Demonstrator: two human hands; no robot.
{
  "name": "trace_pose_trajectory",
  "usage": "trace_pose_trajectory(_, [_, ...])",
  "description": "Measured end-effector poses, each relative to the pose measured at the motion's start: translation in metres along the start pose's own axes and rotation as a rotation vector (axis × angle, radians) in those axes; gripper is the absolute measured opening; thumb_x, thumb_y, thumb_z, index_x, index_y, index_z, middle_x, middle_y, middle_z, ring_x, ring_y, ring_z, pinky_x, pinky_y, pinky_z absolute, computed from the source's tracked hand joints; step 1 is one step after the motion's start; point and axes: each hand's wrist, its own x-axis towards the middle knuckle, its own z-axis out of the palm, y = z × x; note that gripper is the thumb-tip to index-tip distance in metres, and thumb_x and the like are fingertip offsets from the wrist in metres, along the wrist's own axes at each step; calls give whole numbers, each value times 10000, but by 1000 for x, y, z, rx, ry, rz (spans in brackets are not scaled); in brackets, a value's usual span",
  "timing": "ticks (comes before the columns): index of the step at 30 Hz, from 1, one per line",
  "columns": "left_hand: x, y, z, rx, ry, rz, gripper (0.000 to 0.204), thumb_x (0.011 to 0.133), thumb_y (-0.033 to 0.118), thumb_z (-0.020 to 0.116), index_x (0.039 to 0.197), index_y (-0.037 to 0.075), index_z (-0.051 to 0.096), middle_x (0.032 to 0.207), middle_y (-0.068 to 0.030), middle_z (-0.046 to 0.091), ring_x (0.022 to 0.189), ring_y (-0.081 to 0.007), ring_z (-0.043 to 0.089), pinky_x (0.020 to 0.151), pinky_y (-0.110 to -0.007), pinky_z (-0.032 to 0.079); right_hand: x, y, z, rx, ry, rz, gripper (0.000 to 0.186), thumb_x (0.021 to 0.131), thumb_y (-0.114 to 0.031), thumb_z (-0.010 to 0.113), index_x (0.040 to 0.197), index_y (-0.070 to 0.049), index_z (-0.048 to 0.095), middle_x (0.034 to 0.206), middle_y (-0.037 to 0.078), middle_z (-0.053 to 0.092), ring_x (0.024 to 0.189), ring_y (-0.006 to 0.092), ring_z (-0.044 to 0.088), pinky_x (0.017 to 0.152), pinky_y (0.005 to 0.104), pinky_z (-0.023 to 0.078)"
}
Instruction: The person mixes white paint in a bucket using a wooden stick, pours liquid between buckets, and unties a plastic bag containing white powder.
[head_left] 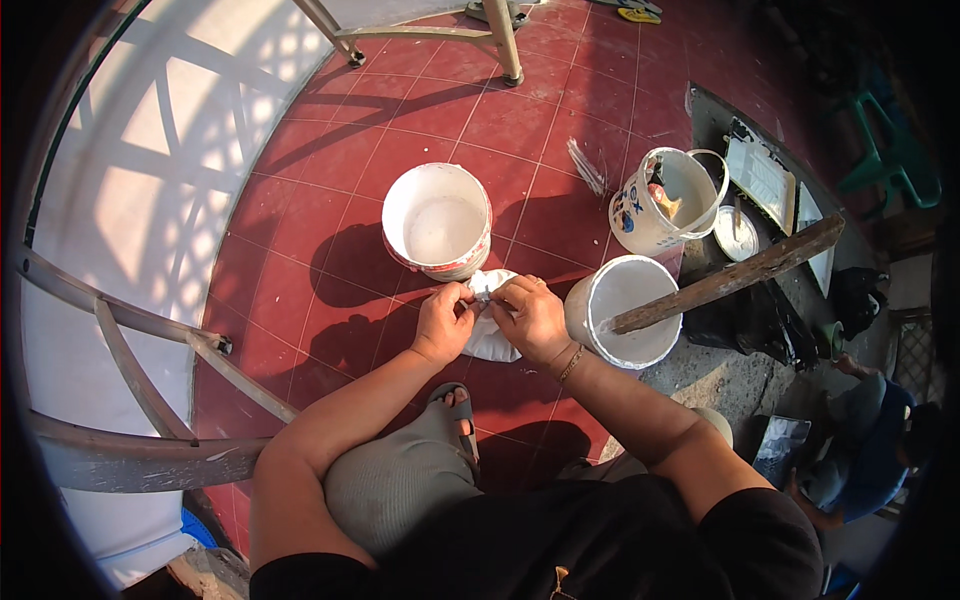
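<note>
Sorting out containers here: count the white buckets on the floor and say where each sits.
3: one bucket just beyond the hands, one with a wooden stick beside the right hand, one farther right. More may be hidden.

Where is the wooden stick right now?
In the head view the wooden stick is on the person's right, its lower end resting inside the white bucket beside the right hand, its upper end slanting away toward the dark board.

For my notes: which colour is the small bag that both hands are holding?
The bag is white, pinched at its top by the left hand and right hand; head view.
</note>
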Motion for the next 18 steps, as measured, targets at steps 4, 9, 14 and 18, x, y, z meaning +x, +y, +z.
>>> trace_pose_trajectory(4, [-4,-2,-2,30,-25,20,186,757,-7,673,876,27,534,796,-122,633,706,-286,644,618,-359,504,1,-2,4,-52,76,-182,127,718,-110,679,830,-67,637,819,86,600,815,296,597,726,393,506])
trace_pose_trajectory(9, [2,7,-7,222,-50,261,211,722,-18,635,900,53,547,859,-108,633,799,-313,630,699,-406,506,-1,2,6,-38,58,-127,94,731,-107,665,791,-61,609,779,91,565,782,305,582,693,405,495])
trace_pose_trajectory(14, [9,17,-11,341,-46,367,236,683,-13,624,898,45,548,843,-100,601,821,-312,593,737,-411,488,-2,3,5,61,71,-60,95,734,-70,662,818,-51,620,798,96,580,793,313,585,691,409,494])
trace_pose_trajectory(18, [10,11,-9,283,-62,285,221,694,17,622,897,50,541,861,-99,585,849,-312,571,773,-413,468,-1,4,10,86,98,-58,112,731,-43,669,839,-48,638,820,87,601,814,311,594,702,406,495])
